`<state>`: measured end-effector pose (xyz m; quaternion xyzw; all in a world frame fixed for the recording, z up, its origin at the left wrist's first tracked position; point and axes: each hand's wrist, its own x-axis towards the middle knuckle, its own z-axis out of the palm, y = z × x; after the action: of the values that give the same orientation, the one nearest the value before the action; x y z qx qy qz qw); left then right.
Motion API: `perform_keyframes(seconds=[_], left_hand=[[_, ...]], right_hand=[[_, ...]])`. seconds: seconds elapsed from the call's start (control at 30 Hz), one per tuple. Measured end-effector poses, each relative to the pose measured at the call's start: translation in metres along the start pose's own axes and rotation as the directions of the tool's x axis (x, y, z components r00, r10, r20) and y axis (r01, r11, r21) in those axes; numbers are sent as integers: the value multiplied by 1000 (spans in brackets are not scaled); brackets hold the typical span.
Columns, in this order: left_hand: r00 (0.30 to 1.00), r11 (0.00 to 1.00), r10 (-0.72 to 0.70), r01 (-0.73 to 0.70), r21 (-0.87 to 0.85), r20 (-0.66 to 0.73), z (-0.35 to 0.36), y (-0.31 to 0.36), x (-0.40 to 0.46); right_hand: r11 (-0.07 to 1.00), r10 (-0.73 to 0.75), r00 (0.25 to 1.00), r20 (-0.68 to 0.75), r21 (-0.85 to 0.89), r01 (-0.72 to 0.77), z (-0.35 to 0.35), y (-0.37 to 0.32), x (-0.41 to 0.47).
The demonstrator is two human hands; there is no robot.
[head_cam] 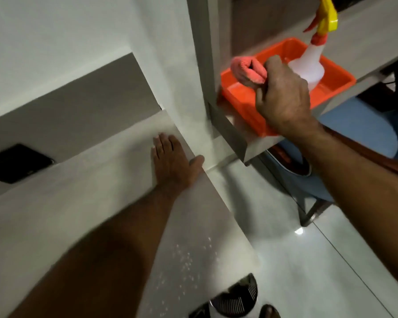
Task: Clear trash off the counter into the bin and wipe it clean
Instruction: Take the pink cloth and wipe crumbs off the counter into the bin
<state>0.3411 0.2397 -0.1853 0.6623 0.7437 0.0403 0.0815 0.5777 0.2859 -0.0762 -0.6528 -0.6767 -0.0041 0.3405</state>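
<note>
Left hand [170,159]: yours, flat and spread on the counter [83,203] near its far corner, thumb hooked at the edge. Holds nothing; looks like bracing.
Right hand [283,97]: closed around a bunched pink cloth [247,70], hanging over the near corner of the orange tray [246,97].
Cloth: in your grip, above the tray, not resting in it as far as I can tell.
Tray: sits on a side shelf [359,42] beside the counter. A spray bottle [308,67] with a yellow trigger stands in it, just beside your right hand.
Counter: no trash visible on the part in view. A scatter of small droplets or specks [184,262] shows near the front edge; too fine to say which. A dark flat object [16,164] lies at the far left, unclear what it is.
Bin: a dark round slotted thing [234,297] on the floor below the counter edge may be it; I can't confirm.
Progress, my read: trash step looks done. Wipe status is ambiguous. You're either fetching the cloth or returning it, and one frame won't settle that.
Left: if those specks are spray or residue, the front edge needs a pass before the cloth goes away.
</note>
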Motion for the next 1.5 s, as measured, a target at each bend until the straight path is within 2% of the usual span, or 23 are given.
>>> perform_keyframes(seconds=[0.07,0.1,0.13,0.23,0.3,0.37,0.43,0.47,0.53,0.6,0.67,0.73,0.8,0.87,0.93,0.97,1.0,1.03,1.13,1.2,1.27,1.4,1.5], left_hand=[[997,998,47,-49,-32,-53,-11,6,-13],[993,995,90,-93,-40,-81,-15,11,-24],[984,989,133,-139,-43,-116,-17,19,-38],[930,967,213,-244,-71,-298,-8,56,-105],[852,917,279,-373,-140,-444,20,89,-174],[773,807,392,-549,-216,-499,64,116,-247],[749,733,528,-640,-232,-400,119,125,-318],[773,736,568,-631,-245,-283,150,121,-347],[852,826,524,-507,-244,3,210,96,-384],[921,937,318,-268,-224,226,271,56,-407],[931,991,55,-6,-135,360,326,8,-415],[838,964,-218,265,-23,499,398,-46,-432],[710,858,-443,514,28,547,436,-82,-417],[536,639,-592,767,-54,602,447,-91,-390],[350,328,-581,927,-182,735,456,-92,-369],[293,188,-513,955,-227,806,461,-93,-363],[271,109,-456,962,-249,848,466,-94,-361],[276,77,-412,960,-268,868,466,-94,-361],[344,66,-330,937,-342,879,432,-83,-360],[349,53,-315,935,-351,882,394,-72,-361],[345,30,-315,935,-354,884,339,-63,-363],[355,-34,-293,924,-381,888,221,-45,-374],[344,-121,-269,914,-386,899,151,-39,-381]], right_hand=[[998,-50,991,-125,25,53,-28,-4,-56],[997,-28,992,-125,73,38,-39,-4,-93],[992,13,995,-98,125,-1,-46,-2,-131],[944,198,970,143,239,-228,-39,26,-247],[876,361,898,251,239,-419,-19,56,-325],[806,505,792,344,140,-575,5,83,-393],[755,573,675,465,21,-656,29,108,-458],[722,595,609,524,-15,-692,41,119,-489],[651,649,501,572,-78,-755,63,138,-532],[624,670,451,590,-119,-772,89,154,-571],[615,666,400,629,-159,-773,115,160,-601],[571,663,304,684,-199,-796,158,168,-651],[546,649,284,706,-172,-820,188,166,-657],[588,620,352,701,-119,-800,203,165,-641],[631,587,386,712,-103,-769,213,162,-629],[638,579,382,720,-109,-762,218,162,-631],[627,590,370,718,-120,-769,224,162,-636],[615,604,366,708,-123,-779,227,161,-640],[573,650,343,678,-142,-807,211,157,-624],[581,660,370,654,-132,-803,183,149,-604],[632,631,426,648,-111,-767,143,127,-577],[710,556,488,672,-80,-699,52,75,-516],[796,462,541,703,-59,-603,-2,30,-470]])
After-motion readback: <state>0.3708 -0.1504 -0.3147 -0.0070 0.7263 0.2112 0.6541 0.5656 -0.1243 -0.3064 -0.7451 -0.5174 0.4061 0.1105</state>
